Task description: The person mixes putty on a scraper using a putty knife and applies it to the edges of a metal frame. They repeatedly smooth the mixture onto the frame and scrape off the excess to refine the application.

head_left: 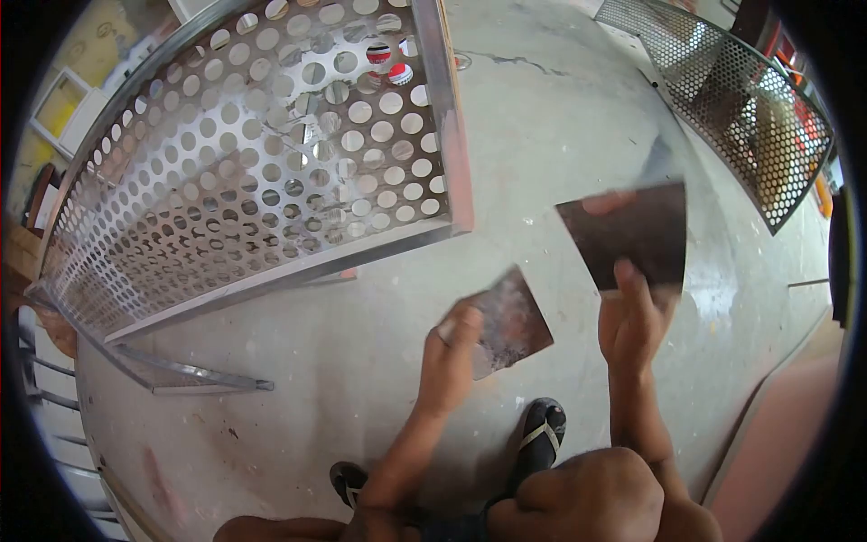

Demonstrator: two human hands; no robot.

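Left hand: closed in a pinch [449, 357], its thumb over the edge of the smudged grey sheet [513, 323], at frame centre.
Right hand: spread wider [634, 321], thumb on the front of the dark sheet [646, 237], right of centre, other fingers mostly hidden behind.
Perforated panel: upper left [230, 113], apart from both hands.
Slip risk: a loosened edge pinch could have dropped the grey sheet.
Snag risk: a leftward swing could have knocked knuckles against the panel's frame.
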